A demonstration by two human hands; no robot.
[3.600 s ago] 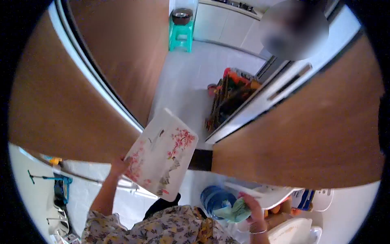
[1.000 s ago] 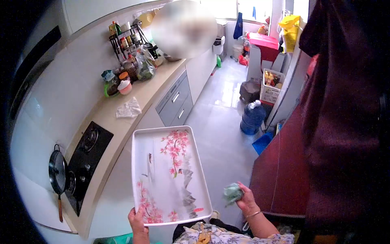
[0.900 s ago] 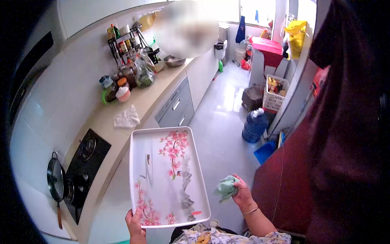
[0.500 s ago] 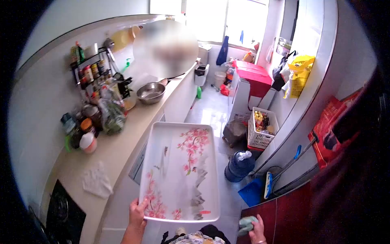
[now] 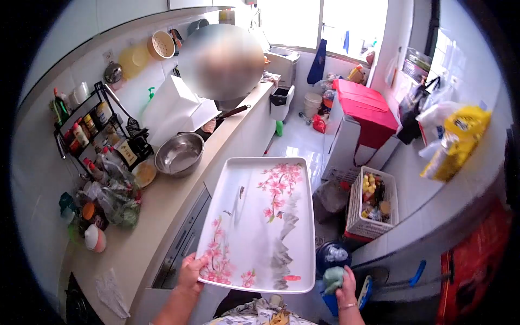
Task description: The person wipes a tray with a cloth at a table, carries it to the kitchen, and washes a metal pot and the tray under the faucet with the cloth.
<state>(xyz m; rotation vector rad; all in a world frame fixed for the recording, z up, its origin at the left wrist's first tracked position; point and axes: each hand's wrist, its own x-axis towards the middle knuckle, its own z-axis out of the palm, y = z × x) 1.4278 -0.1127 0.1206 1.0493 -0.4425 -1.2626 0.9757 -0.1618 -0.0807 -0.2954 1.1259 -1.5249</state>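
Observation:
A white rectangular tray (image 5: pixel 260 227) with pink blossoms and grey mountains painted on it is held out in front of me. My left hand (image 5: pixel 192 272) grips its near left corner, thumb over the rim. Off the tray's near right side, my right hand (image 5: pixel 346 290) is closed around a bunched grey-green cloth (image 5: pixel 333 279). The tray hangs above the floor, beside the counter edge.
Along the left runs a counter (image 5: pixel 157 216) with a steel bowl (image 5: pixel 180 154), a spice rack (image 5: pixel 92 127) and a white cloth (image 5: pixel 112 292). To the right stand a white crate (image 5: pixel 371 203) of bottles, a blue water jug (image 5: pixel 331 254) and a red-covered box (image 5: pixel 365 111).
The view has moved forward along the counter. The tray is still in my left hand, and my right hand with the cloth has come up closer to the tray's right side.

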